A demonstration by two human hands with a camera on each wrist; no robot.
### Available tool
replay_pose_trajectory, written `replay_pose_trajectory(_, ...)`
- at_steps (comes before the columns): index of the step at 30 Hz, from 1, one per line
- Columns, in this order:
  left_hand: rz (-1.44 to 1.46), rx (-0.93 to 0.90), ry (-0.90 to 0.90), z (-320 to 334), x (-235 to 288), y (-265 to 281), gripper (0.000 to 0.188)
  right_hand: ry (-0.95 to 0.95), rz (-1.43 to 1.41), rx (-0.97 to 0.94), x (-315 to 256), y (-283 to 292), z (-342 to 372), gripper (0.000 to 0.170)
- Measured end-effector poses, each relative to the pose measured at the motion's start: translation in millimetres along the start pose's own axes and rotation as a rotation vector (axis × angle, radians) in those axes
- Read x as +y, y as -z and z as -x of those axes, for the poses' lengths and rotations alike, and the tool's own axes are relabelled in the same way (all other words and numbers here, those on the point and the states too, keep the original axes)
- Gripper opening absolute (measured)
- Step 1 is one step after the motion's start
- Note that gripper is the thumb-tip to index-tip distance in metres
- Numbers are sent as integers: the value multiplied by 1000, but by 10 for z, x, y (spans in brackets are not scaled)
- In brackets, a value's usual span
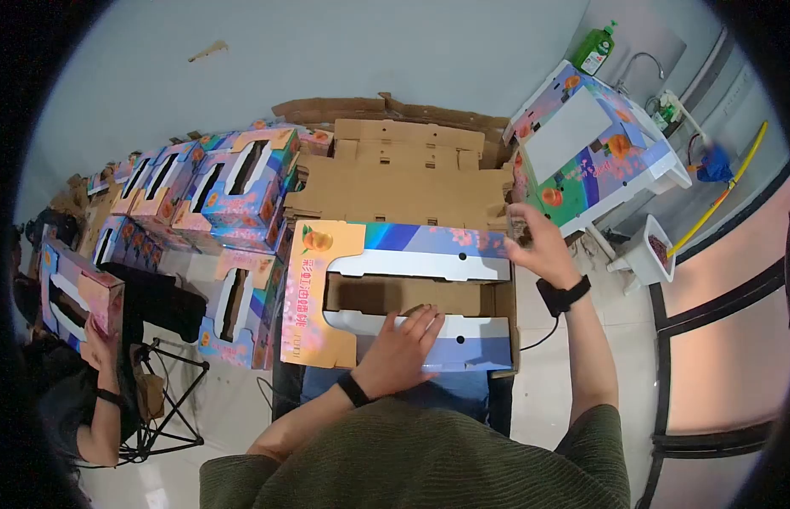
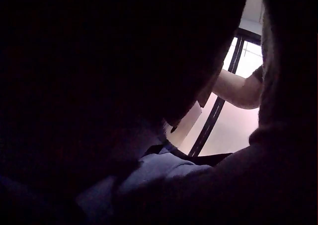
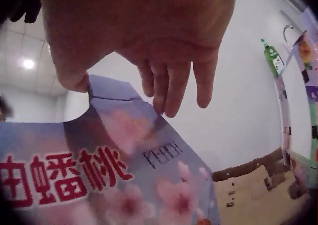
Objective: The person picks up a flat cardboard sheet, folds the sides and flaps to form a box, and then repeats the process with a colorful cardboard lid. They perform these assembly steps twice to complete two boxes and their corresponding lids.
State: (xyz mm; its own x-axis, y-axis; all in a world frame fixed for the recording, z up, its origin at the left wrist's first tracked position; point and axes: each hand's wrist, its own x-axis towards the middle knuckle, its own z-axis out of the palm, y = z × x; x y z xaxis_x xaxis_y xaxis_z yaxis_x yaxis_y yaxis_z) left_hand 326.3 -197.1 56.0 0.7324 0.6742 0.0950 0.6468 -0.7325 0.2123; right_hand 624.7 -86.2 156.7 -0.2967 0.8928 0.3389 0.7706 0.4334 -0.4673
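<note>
A printed carton (image 1: 327, 293) with a long cut-out in its upper face lies in front of the wearer, showing brown cardboard inside. My left hand (image 1: 399, 348) rests on its near white and blue panel, fingers extended toward the cut-out. At the far right corner is my right hand (image 1: 543, 246), thumb and fingers spread. In the right wrist view, the right hand (image 3: 144, 46) has its thumb and fairly straight fingers at the edge of a printed flap (image 3: 124, 125); a firm grip is not visible. The left wrist view is mostly dark and does not show the left hand's contact.
Flat brown cardboard (image 1: 403, 191) lies beyond the carton. Several printed cartons (image 1: 242, 182) are stacked at left, where another person's hand (image 1: 98, 343) touches a carton. At right are a printed carton (image 1: 582, 182), a green bottle (image 1: 594, 51) and a white bin (image 1: 645, 254).
</note>
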Motion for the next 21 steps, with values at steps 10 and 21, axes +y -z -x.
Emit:
replay_pose_trajectory(10,33,39,-45,-9,3,6,99,-460,-493,185,1398,95,1124,35)
replay_pose_trajectory(21,-2,21,-62,15,9,52,103,-607,-1096,285,1602,-255,1482,38)
